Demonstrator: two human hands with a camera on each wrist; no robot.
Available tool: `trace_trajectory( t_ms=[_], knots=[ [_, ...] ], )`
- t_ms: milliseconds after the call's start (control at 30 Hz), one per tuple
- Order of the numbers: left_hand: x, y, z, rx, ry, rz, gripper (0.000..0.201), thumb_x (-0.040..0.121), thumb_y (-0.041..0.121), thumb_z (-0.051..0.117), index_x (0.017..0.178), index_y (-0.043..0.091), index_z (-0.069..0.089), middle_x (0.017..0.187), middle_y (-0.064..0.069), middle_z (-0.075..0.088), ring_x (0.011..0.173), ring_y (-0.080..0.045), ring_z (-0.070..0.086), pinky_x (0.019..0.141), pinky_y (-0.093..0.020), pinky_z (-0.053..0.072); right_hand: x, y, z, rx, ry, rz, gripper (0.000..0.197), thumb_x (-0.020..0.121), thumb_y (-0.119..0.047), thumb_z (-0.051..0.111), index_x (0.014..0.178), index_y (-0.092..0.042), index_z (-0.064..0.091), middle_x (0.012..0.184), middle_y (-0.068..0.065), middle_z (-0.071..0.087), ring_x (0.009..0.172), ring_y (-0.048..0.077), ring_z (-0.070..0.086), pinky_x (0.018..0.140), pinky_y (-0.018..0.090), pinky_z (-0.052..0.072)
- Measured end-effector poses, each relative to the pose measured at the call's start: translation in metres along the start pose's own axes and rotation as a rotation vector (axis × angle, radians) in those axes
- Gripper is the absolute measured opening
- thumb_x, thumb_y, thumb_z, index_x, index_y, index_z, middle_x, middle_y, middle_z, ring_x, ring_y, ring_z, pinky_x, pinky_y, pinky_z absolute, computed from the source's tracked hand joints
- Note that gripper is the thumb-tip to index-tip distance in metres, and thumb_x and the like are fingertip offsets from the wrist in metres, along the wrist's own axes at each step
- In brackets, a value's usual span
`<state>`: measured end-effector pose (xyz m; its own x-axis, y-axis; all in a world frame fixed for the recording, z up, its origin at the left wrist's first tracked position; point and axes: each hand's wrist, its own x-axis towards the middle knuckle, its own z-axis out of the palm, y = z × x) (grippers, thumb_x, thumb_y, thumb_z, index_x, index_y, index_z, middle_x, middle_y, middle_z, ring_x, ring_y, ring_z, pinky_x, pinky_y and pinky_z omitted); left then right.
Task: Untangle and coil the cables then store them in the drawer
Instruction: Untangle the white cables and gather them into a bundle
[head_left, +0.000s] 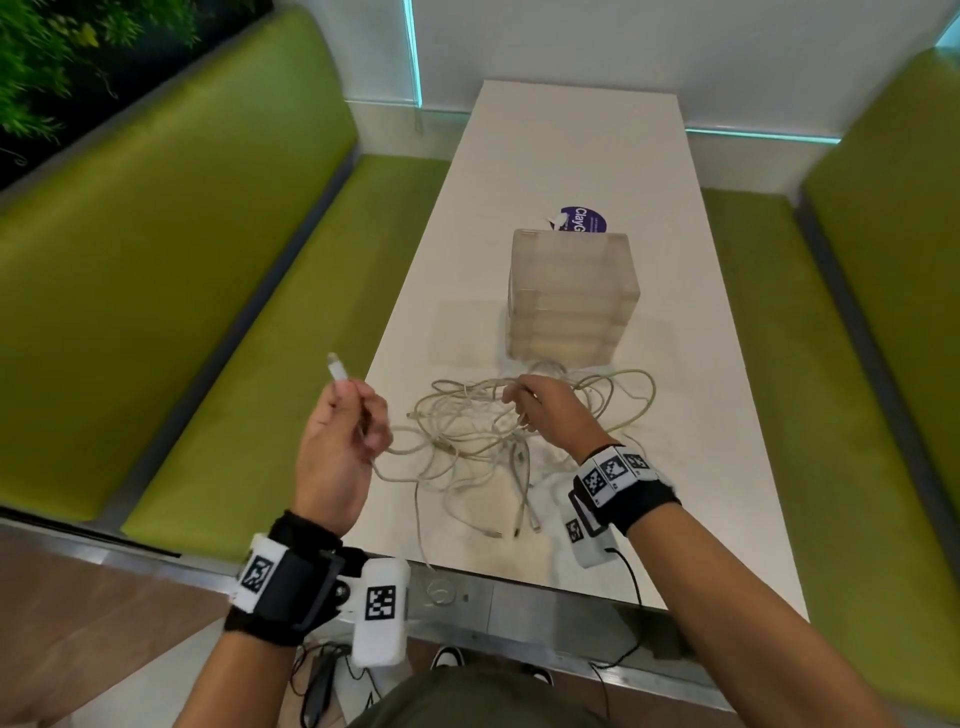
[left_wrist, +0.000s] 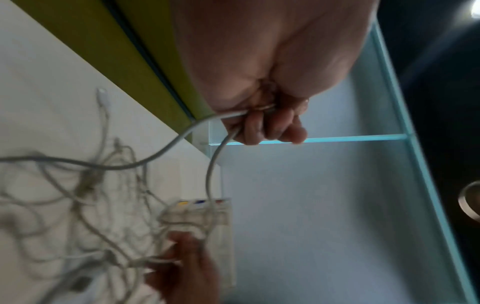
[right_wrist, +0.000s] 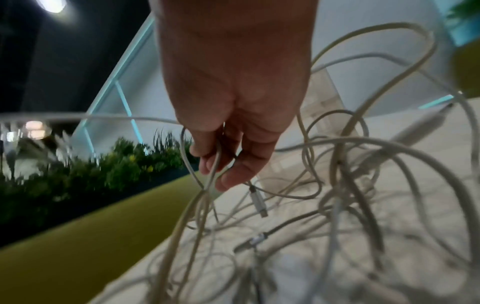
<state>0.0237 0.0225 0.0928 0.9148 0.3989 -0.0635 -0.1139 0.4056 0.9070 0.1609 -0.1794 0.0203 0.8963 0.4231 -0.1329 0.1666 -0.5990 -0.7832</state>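
Observation:
A tangle of several white cables (head_left: 483, 441) lies on the white table (head_left: 649, 208), in front of a translucent drawer box (head_left: 569, 296). My left hand (head_left: 345, 415) is raised beyond the table's left edge and pinches one cable near its white plug (head_left: 336, 368), which sticks up. From the left wrist view that cable (left_wrist: 166, 150) runs from the curled fingers (left_wrist: 270, 127) down to the tangle. My right hand (head_left: 545, 410) is over the tangle's far side, fingers curled round a few strands (right_wrist: 207, 181). A loose plug (right_wrist: 258, 203) hangs just below those fingers.
Green upholstered benches (head_left: 182, 291) flank the table on both sides. A purple round sticker (head_left: 584, 221) lies behind the drawer box. Several plug ends (head_left: 514, 530) trail toward the table's near edge. Dark cords and shoes show on the floor below.

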Motion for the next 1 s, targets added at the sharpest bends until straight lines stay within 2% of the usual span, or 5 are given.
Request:
trace_trajectory(
  t_ms=[100, 267, 467, 767, 1000],
  knots=[
    [0.006, -0.031, 0.009, 0.158, -0.006, -0.083, 0.032, 0.102, 0.027, 0.033, 0.085, 0.009, 0.053, 0.094, -0.004, 0.07, 0.084, -0.017, 0.064, 0.071, -0.025, 0.054, -0.003, -0.012, -0.002, 0.175, 0.012, 0.029, 0.031, 0.099, -0.024, 0.047, 0.088, -0.003, 0.067, 0.064, 0.001, 0.056, 0.052, 0.015, 0.058, 0.052, 0.026, 0.049],
    [0.015, -0.066, 0.037, 0.18, -0.052, -0.177, 0.031, 0.102, 0.028, 0.036, 0.085, 0.009, 0.053, 0.127, -0.003, 0.061, 0.125, -0.02, 0.053, 0.102, -0.041, 0.046, -0.004, -0.02, -0.001, 0.147, 0.028, -0.026, 0.032, 0.098, -0.029, 0.048, 0.087, -0.006, 0.067, 0.06, 0.001, 0.056, 0.052, 0.018, 0.059, 0.056, 0.035, 0.051],
    [0.021, -0.065, 0.064, -0.024, -0.106, -0.143, 0.031, 0.103, 0.02, 0.033, 0.081, 0.008, 0.052, 0.119, -0.005, 0.067, 0.109, -0.016, 0.064, 0.089, -0.024, 0.051, -0.008, -0.024, 0.003, -0.067, 0.044, -0.071, 0.028, 0.098, -0.027, 0.047, 0.094, -0.007, 0.067, 0.071, 0.005, 0.06, 0.066, 0.023, 0.058, 0.069, 0.042, 0.052],
    [0.023, -0.079, 0.067, 0.118, -0.082, -0.016, 0.029, 0.103, 0.024, 0.033, 0.08, 0.014, 0.048, 0.102, -0.005, 0.068, 0.105, -0.016, 0.06, 0.099, -0.029, 0.042, -0.012, -0.036, 0.006, -0.204, 0.024, -0.108, 0.029, 0.098, -0.025, 0.044, 0.101, -0.007, 0.066, 0.082, 0.012, 0.066, 0.072, 0.025, 0.057, 0.063, 0.031, 0.04],
    [0.032, -0.068, 0.065, 0.064, 0.039, -0.052, 0.032, 0.104, 0.024, 0.031, 0.077, 0.016, 0.047, 0.058, 0.005, 0.038, 0.06, -0.012, 0.04, 0.069, -0.027, 0.033, -0.006, -0.025, 0.006, -0.383, -0.092, -0.099, 0.022, 0.09, -0.03, 0.06, 0.084, -0.01, 0.065, 0.084, 0.006, 0.06, 0.078, 0.023, 0.057, 0.062, 0.031, 0.038]
  ],
)
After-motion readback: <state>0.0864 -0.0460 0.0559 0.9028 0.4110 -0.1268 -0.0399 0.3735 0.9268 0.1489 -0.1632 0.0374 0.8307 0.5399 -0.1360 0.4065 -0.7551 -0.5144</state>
